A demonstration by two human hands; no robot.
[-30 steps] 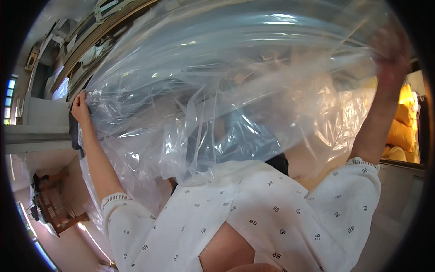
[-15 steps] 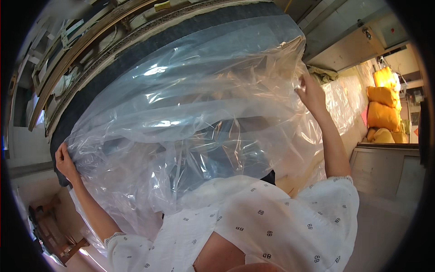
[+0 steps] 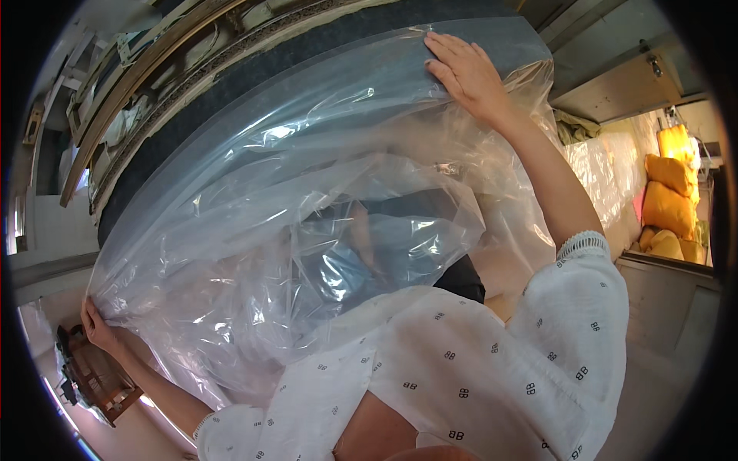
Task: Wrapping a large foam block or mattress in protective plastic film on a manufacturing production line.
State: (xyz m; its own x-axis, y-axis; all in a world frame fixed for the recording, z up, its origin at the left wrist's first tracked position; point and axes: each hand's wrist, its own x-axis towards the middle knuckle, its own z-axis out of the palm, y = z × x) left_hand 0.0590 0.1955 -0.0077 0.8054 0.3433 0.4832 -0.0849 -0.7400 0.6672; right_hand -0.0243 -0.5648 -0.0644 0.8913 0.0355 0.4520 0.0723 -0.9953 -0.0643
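A large clear plastic sheet [image 3: 254, 196] spreads over a dark tabletop [image 3: 307, 58], wrinkled and bunched toward my body. At its far left corner, my left hand [image 3: 100, 326] has its fingers closed on the sheet's edge. My right hand [image 3: 467, 77] reaches to the far side, palm down on the plastic, with fingers stretched out and slightly apart. Close to my body the sheet hangs in loose folds, and a dark patch shows through it.
Wooden rails [image 3: 127, 96] run along the table's far left side. Stacked yellow bundles [image 3: 667, 207] stand at the right, near another plastic-covered surface [image 3: 603, 173]. A wooden stool-like frame [image 3: 96, 376] sits at the lower left. A light panel door [image 3: 619, 88] is at the upper right.
My right hand has left the sheet's right edge, moved up and left, and opened flat on the plastic. My left hand has shifted down and slightly left, keeping its hold.
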